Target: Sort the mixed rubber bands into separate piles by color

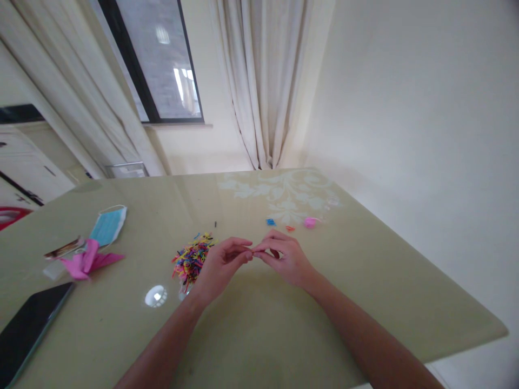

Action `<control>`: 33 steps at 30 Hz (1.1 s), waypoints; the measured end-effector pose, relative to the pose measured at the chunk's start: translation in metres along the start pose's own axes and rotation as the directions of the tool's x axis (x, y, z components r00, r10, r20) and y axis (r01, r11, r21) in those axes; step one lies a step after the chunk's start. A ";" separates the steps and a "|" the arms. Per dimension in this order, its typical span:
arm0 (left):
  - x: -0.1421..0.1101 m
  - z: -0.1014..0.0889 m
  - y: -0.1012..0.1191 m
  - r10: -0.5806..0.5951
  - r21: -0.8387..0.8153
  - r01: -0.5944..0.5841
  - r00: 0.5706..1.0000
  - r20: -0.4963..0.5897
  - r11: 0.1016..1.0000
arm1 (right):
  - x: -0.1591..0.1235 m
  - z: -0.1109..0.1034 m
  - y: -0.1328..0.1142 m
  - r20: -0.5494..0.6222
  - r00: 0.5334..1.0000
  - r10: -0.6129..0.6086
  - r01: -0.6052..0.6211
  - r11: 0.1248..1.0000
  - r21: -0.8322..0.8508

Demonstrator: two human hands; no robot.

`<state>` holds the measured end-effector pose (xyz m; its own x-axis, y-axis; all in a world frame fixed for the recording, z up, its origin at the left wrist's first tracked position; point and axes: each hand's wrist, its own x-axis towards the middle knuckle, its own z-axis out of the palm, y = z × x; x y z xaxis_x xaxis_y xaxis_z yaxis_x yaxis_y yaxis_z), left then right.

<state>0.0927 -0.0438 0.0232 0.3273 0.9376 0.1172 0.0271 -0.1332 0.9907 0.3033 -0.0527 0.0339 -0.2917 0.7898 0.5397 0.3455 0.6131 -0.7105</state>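
Note:
My left hand (222, 266) and my right hand (287, 258) meet above the middle of the table, fingertips pinched together. Whatever lies between them is too small to make out. Just left of my left hand, and partly hidden by it, is a heap of many-coloured small elastic bands (190, 263). Beyond my right hand sit a little blue bunch (271, 222), a few orange-red pieces (290, 228) and a pink bunch (310, 222). One dark piece (215, 224) lies alone behind the heap.
On the left of the glossy table (389, 281) lie a blue face mask (108, 227), a folded pink piece (90, 260) and a dark phone (34, 329). A bright light reflection shows near the heap. A wall (425, 135) borders the right side; curtains (263, 81) hang behind.

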 end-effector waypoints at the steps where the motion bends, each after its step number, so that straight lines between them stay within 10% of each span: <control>1: 0.001 -0.002 0.000 0.014 0.026 -0.014 1.000 -0.002 1.000 | 0.001 -0.003 -0.002 -0.015 1.000 0.011 -0.011 1.000 0.020; 5: 0.005 -0.019 0.000 0.136 0.387 -0.082 0.984 -0.115 0.919 | 0.006 -0.027 -0.015 -0.092 0.991 0.099 -0.078 0.975 0.206; 9: 0.005 -0.041 -0.005 0.210 0.893 0.081 0.959 -0.191 0.443 | 0.007 -0.056 -0.030 -0.124 0.989 0.086 -0.037 0.936 0.350; 13: 0.005 -0.051 -0.013 0.106 0.974 0.158 0.979 -0.176 0.164 | 0.005 -0.068 -0.036 -0.134 0.987 0.091 -0.032 0.923 0.384; 22: 0.011 -0.056 -0.016 0.019 0.976 0.161 0.986 -0.166 0.144 | 0.008 -0.077 -0.019 0.123 0.990 0.062 -0.095 0.955 0.282; 27: 0.011 -0.057 -0.017 0.019 0.970 0.187 0.981 -0.192 0.153 | 0.007 -0.077 0.006 0.401 0.885 0.237 -0.233 0.971 -0.061; 33: 0.014 -0.059 -0.017 -0.004 0.968 0.183 0.983 -0.185 0.174 | 0.003 -0.066 0.025 0.471 0.807 0.356 -0.238 0.926 -0.293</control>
<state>0.0413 -0.0099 0.0118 0.1464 0.9814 0.1241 0.9786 -0.1621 0.1269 0.3701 -0.0334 0.0481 -0.5322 0.8461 -0.0304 0.6506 0.3857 -0.6542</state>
